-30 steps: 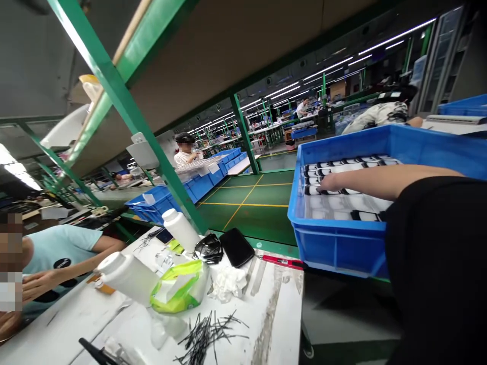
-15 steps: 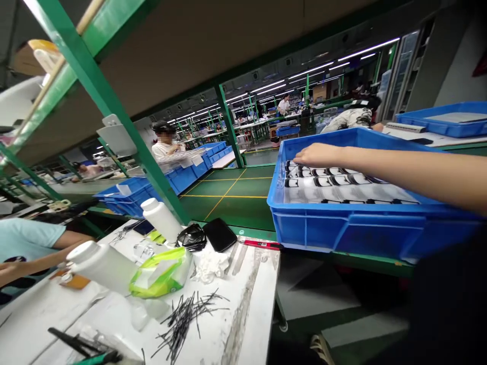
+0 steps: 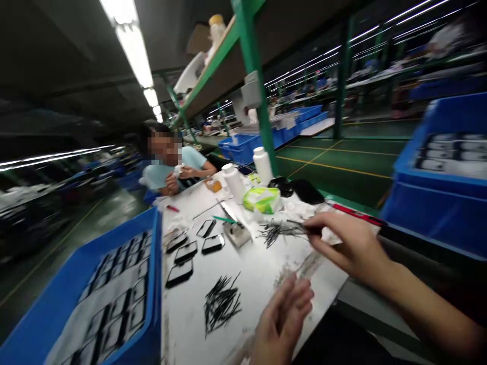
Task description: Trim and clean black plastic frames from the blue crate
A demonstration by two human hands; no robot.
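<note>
My right hand reaches over the white table, thumb and fingers pinched at the right end of a loose pile of thin black strips. Something dark shows between those fingertips; blur hides what it is. Lower down, my left hand is open, palm turned inward and fingers lightly bent, holding nothing. A second heap of short black strips lies to its left. Several black rectangular frames lie farther left, beside a small pale block with a green-handled tool.
A blue bin with rows of black-edged pieces adjoins the table's left edge. Another blue bin stands right. White bottles, a green tissue pack and a red cutter line the back. A co-worker sits across.
The view has swung left and down to the table. My right hand has left the right blue bin and come to the black strips. My left hand has come into view.
</note>
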